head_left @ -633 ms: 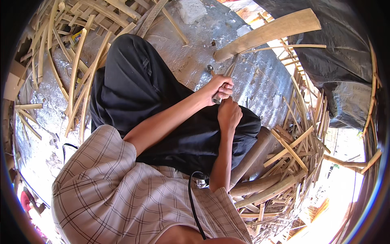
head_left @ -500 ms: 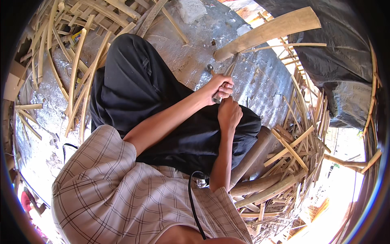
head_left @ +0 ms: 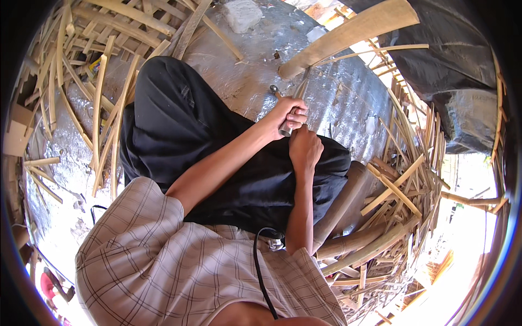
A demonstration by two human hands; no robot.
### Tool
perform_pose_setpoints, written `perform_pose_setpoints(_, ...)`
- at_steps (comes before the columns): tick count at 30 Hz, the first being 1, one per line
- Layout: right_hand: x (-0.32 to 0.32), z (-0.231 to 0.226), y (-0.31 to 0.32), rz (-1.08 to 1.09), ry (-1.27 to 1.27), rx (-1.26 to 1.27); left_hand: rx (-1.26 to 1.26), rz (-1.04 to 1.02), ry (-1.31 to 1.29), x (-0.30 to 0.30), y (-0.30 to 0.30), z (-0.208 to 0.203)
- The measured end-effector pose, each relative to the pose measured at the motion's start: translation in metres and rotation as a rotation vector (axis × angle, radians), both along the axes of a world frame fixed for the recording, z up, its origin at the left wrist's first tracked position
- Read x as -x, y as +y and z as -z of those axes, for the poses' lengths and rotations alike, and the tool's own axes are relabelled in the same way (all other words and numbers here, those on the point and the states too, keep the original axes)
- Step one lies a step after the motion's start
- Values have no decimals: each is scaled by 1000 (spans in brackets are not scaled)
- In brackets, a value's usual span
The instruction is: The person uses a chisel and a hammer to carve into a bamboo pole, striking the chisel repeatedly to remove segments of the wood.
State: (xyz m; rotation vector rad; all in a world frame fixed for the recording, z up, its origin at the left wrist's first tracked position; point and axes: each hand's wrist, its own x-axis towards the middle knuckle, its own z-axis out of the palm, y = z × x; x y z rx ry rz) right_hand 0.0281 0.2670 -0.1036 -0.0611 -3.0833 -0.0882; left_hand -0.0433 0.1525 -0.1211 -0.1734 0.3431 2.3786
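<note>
My left hand (head_left: pixel 289 115) is closed around the tubular metal handle of a knife (head_left: pixel 285 129), whose narrow grey blade points up and away from me. Beyond the blade's far end lies a broad, pale split bamboo piece (head_left: pixel 348 39), slanting up to the right. A thin bamboo strip (head_left: pixel 375 51) runs rightward from near the blade. Just beside the handle's lower end, my right hand (head_left: pixel 305 148) is closed in a fist; what it holds, if anything, is hidden. A small rounded metal knob (head_left: pixel 273 88) sticks out beside my left hand; its other end is hidden.
My legs are folded in black trousers (head_left: pixel 179 119) on a shiny grey sheet (head_left: pixel 239 81). Bamboo strips (head_left: pixel 100 103) lie at the left, and a heap of split bamboo (head_left: pixel 402 201) is at the right. Dark plastic sheeting (head_left: pixel 451 65) hangs at the upper right.
The view has shifted slightly, so the far bamboo sits a little higher and farther left. Both hands keep their grip and place over my lap.
</note>
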Motion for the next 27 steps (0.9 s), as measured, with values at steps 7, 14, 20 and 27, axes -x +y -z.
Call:
perform_pose_setpoints(7, 1, -1, -1, 4, 5, 26, 9, 24, -13, 1, -2, 0)
perform_pose_setpoints(14, 0, -1, -2, 28, -3, 31, -2, 8, -24, 1, -2, 3)
perform_pose_setpoints(20, 0, -1, -3, 18, 16, 33, -28, 10, -52, 2, -2, 6)
perform_pose_setpoints(27, 0, 0, -2, 4, 24, 41, -8, -3, -32, 2, -2, 8)
